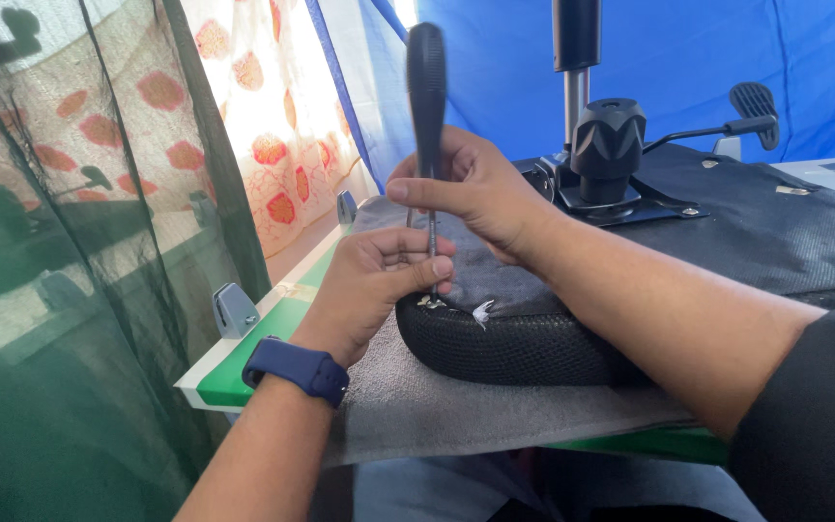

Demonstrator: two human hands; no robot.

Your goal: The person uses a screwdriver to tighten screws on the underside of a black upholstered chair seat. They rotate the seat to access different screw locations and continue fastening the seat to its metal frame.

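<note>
An upturned office chair seat (524,343) with black mesh edging lies on a grey cloth (417,406) over a table. My right hand (480,188) grips a black-handled screwdriver (426,92) held upright, its tip down at the seat's rim. My left hand (379,280), with a blue watch on the wrist, pinches the metal shaft just above the tip, resting against the seat edge. The black chair mechanism with a round knob (608,140) and lever (754,104) rises from the seat's underside.
The table has a green and white edge (244,362) with a grey metal clamp (234,309). Dark green netting hangs on the left, a floral curtain behind it, and a blue tarp forms the back wall.
</note>
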